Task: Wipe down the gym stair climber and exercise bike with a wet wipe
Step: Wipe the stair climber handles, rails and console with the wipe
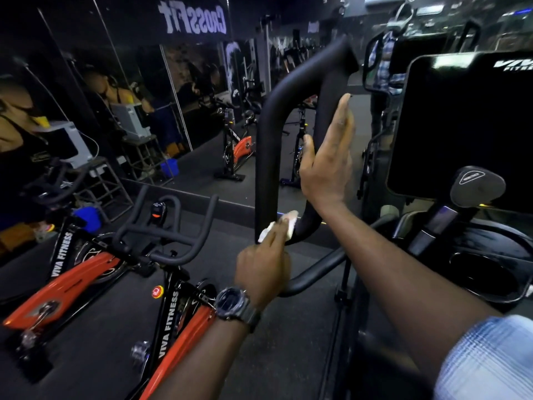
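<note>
The stair climber's black looped handrail (266, 134) rises in the middle of the view, beside its dark console screen (461, 125). My left hand (264, 269), with a watch on the wrist, holds a white wet wipe (278, 226) against the bottom bend of the loop. My right hand (328, 157) lies flat with straight fingers against the loop's right bar, thumb on its left side. An orange and black exercise bike (161, 313) marked VIVA FITNESS stands at the lower left, with black handlebars (170, 229).
A mirror wall (115, 96) runs along the left and back, reflecting people, bikes and a CrossFit sign. A second orange bike (240, 148) stands further back. The climber's dark cup holder tray (490, 269) is at the right. Dark rubber floor (288, 342) lies between the machines.
</note>
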